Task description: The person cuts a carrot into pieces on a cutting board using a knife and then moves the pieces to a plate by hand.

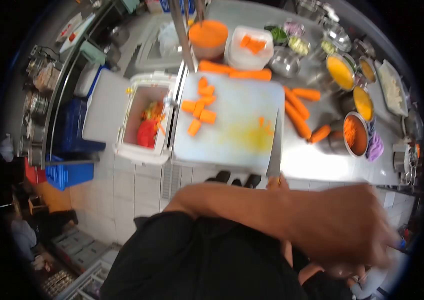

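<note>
My right hand (278, 182) is mostly hidden behind my left forearm; its visible fingers are wrapped round the handle of a large kitchen knife (275, 152). The blade points away from me along the right edge of a white cutting board (232, 107). My left arm crosses in front of my body, and my left hand (367, 235) is smeared by motion at the lower right. Cut carrot chunks (207, 116) lie on the board's left side, with small bits (266, 126) near the blade. Peeled carrots (297, 117) lie to the board's right, and more carrots (249, 74) along its far edge.
An open waste bin (122, 127) with scraps stands left of the board. Behind the board are a white tub (247, 59) and a container of orange food (208, 35). A metal pot (338, 144) with shredded carrot and several bowls stand right. Another person's arm (309, 272) shows below.
</note>
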The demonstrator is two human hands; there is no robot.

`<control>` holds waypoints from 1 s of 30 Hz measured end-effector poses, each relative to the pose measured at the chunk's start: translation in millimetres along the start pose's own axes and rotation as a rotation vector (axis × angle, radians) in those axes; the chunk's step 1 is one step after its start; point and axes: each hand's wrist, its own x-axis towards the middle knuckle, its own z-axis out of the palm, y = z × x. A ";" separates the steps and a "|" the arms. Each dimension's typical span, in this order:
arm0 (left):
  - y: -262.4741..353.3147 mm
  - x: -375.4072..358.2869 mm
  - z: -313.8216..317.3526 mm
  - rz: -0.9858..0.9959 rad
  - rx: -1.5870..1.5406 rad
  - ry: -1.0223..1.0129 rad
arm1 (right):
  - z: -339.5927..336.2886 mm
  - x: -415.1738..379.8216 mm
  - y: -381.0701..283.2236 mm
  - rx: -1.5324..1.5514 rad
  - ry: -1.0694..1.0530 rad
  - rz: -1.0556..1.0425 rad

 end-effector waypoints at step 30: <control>-83.2 -214.6 -77.0 -1.042 0.803 0.272 | 2.7 -14.6 4.9 -0.542 -0.084 -0.206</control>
